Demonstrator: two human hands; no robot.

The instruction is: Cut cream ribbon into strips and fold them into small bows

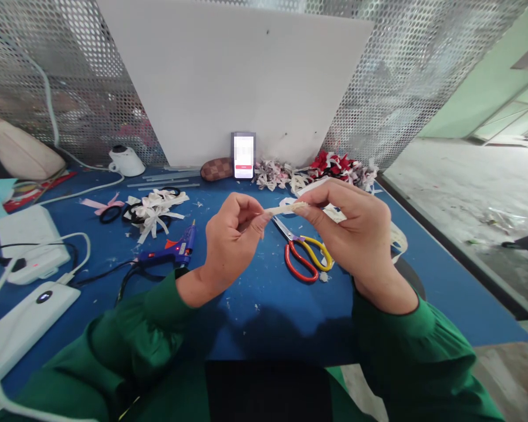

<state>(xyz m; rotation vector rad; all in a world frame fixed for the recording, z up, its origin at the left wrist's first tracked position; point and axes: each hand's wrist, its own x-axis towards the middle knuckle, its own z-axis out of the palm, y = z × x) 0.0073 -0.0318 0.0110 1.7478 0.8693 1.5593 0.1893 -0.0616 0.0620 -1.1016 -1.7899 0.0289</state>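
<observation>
A narrow cream ribbon (284, 209) is stretched between my two hands above the blue table. My left hand (233, 240) pinches its left end between thumb and forefinger. The other end is pinched by my right hand (352, 228), where the ribbon looks bunched or lacy. More cream ribbon (397, 239) trails behind my right wrist. Under and between the hands lie scissors (305, 258) with one red and one yellow handle, blades pointing away from me. A blue glue gun (169, 251) with an orange trigger lies left of my left hand.
Ribbon bows with black hair ties (154, 211) lie at left, and piles of pale ribbon bows (275, 174) and red ribbon bows (332, 166) at the back. A phone (243, 155) leans near a checkered pouch (217, 169). White power strips (30, 328) and cables crowd the left side.
</observation>
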